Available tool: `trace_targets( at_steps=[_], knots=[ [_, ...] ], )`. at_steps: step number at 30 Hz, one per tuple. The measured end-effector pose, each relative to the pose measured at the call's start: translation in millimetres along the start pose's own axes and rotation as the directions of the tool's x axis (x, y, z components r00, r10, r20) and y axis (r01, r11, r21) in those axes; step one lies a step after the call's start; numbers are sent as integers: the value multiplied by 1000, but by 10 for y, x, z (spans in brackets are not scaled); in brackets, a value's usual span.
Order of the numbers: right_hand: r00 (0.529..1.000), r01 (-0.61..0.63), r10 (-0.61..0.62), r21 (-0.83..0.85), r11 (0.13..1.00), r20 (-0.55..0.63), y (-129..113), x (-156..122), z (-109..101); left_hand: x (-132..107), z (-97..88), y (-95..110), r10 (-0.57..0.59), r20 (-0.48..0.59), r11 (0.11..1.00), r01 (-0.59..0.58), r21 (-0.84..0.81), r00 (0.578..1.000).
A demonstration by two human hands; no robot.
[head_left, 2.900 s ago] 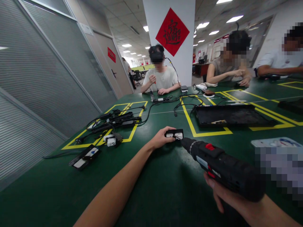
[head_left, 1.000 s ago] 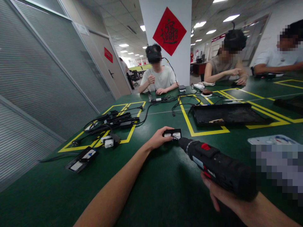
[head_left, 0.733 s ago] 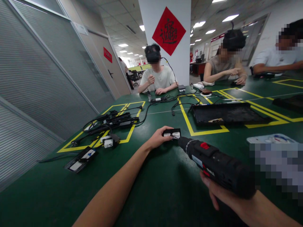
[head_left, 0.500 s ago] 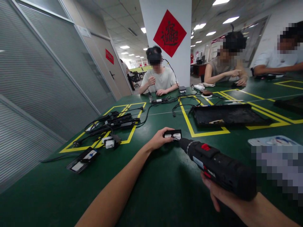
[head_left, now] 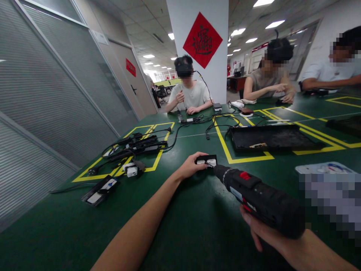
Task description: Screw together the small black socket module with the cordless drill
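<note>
My left hand [head_left: 192, 165] grips the left end of a small black case [head_left: 213, 158] with white blocks inside, resting on the green table [head_left: 180, 226]. In my right hand [head_left: 263, 227] is a black and red cordless drill [head_left: 259, 197], held around its handle. The drill's chuck points left and away from me, and its thin bit reaches the white part of the case. Whether the bit sits in a screw is too small to tell. My right fingers are partly hidden beneath the drill body.
Left lie a second black case with white parts [head_left: 100, 191], a white adapter [head_left: 131, 172] and tangled black cables [head_left: 141, 145]. A black tray [head_left: 270, 137] stands back right, and a pale blurred item [head_left: 324, 169] is at the right edge. Several people sit across the table.
Almost nothing differs; the view has shifted very slightly. Both hands, the case and the drill keep their places relative to each other.
</note>
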State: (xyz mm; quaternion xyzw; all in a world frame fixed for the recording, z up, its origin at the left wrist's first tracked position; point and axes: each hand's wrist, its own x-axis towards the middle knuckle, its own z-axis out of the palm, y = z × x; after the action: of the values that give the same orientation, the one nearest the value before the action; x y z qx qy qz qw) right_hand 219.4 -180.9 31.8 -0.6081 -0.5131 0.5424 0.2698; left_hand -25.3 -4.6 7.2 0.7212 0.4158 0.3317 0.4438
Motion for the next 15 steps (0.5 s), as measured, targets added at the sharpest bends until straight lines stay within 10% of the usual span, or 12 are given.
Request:
trace_targets(
  at_steps=[7,15],
  knots=[
    [971,204,-194,-59,977,141,-355,-286,-257,2,8,-22,20,-5,1000,-20,-2,1000],
    [935,337,-332,-19,941,126,-51,-304,-388,2,16,7,46,-32,999,-46,-13,998]
  ],
)
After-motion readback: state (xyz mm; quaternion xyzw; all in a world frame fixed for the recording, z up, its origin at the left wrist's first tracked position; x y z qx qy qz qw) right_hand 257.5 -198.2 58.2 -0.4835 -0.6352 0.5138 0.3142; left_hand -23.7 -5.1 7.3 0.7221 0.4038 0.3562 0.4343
